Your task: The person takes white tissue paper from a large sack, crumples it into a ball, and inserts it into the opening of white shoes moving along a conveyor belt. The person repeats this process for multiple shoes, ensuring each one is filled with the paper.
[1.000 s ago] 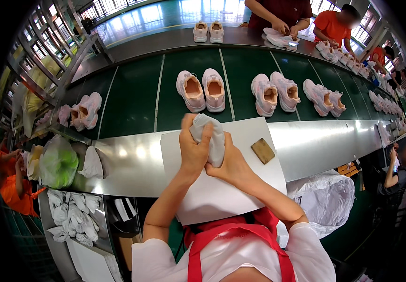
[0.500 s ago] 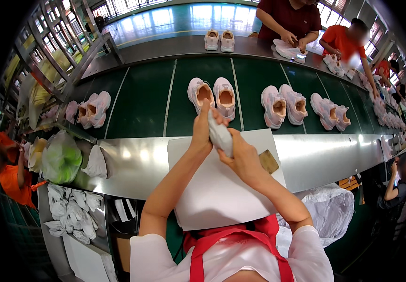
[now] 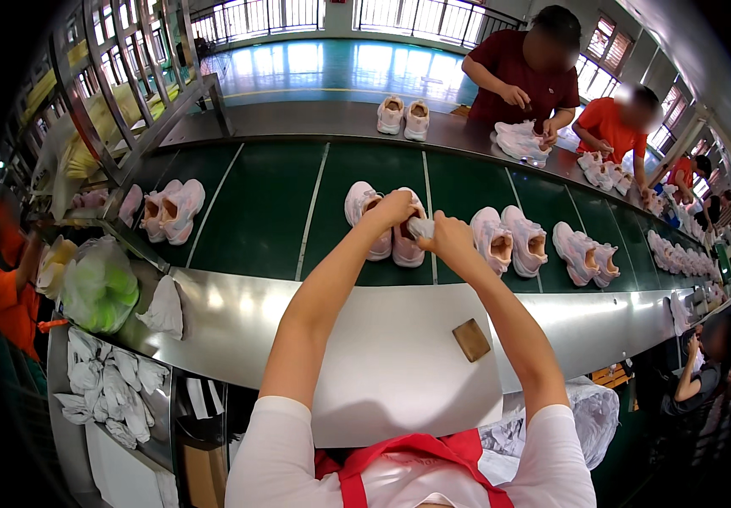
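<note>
A pair of pale pink sneakers stands on the green conveyor in front of me. My left hand (image 3: 394, 208) reaches over the pair, its fingers closed at the opening of the right sneaker (image 3: 408, 248). Part of the left sneaker (image 3: 360, 196) is hidden behind that hand. My right hand (image 3: 451, 234) grips a white paper wad (image 3: 420, 227) by its near end. The wad's other end points into the right sneaker's opening, beside my left fingers.
White sheets (image 3: 399, 364) lie on the metal ledge, with a brown block (image 3: 471, 339) on top. More sneaker pairs (image 3: 509, 241) stand along the belt. At the left are a plastic bag (image 3: 100, 288) and a bin of paper wads (image 3: 111, 381). Co-workers handle shoes across the belt.
Both hands have moved forward from above the white sheets to the sneaker pair, bringing the paper wad along. My left hand has let go of the wad's middle and gone to the right sneaker.
</note>
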A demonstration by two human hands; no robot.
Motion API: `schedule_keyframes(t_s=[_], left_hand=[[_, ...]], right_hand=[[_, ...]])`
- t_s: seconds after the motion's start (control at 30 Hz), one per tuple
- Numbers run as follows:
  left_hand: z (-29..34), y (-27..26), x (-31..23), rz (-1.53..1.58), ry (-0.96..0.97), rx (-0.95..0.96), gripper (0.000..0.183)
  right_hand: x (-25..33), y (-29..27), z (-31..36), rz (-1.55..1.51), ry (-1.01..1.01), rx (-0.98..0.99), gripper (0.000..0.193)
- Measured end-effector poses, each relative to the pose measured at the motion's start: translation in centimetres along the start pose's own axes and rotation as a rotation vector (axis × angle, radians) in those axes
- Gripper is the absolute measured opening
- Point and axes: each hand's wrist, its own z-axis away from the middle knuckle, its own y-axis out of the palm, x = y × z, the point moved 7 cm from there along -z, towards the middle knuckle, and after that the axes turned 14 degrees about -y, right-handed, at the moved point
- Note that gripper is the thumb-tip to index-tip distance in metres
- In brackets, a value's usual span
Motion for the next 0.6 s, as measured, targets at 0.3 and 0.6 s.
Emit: schedule_keyframes(t_s=[0.3, 0.6], left_hand=[[-0.7, 0.2, 1.3, 0.006, 0.02, 0.021, 0.031], [0.0, 1.1, 0.3, 0.005, 0.001, 0.024, 0.03]], right_hand=[[-0.7, 4.6, -3.6, -0.325, 0.107, 0.783, 0.036], [-0.4, 6.5, -4.5, 0.114, -0.104, 0.432, 0.036]])
